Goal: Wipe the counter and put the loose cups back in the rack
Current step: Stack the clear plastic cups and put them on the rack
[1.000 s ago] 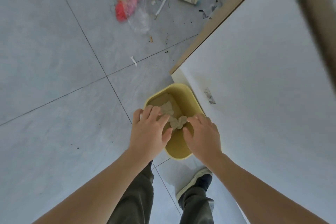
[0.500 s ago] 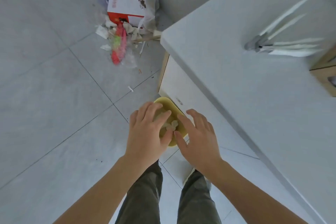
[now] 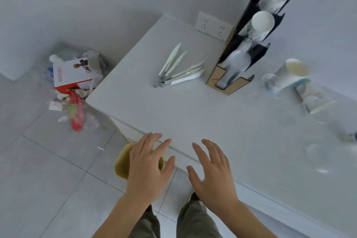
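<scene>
Both hands have lifted away from the yellow bin (image 3: pixel 121 164) and spread apart, and the view has tilted up so that most of the white counter (image 3: pixel 193 114) now shows. Left hand (image 3: pixel 148 168) hangs flat with fingers splayed and empty, over the bin and just short of the counter's front edge. Right hand (image 3: pixel 212 172) is likewise loose and empty, its fingertips over that same front edge.

Yellow bin stands on the grey floor tiles against the cabinet front, partly hidden under the left hand. From the near corner of the counter back to a bundle of white plastic cutlery (image 3: pixel 179 71) the surface is bare, and the wide stretch ahead of the right hand is bare too.

A tall cup rack (image 3: pixel 249 44), black with a cardboard-coloured base, stands near the back wall beside a wall socket (image 3: pixel 212 25); white cup stacks fill its slots. Loose clear cups (image 3: pixel 284 79) lie blurred to the right of the rack, near the back; how many cannot be told. A pile of rubbish (image 3: pixel 71 83) with a red-and-white box sits on the floor past the counter's left end.
</scene>
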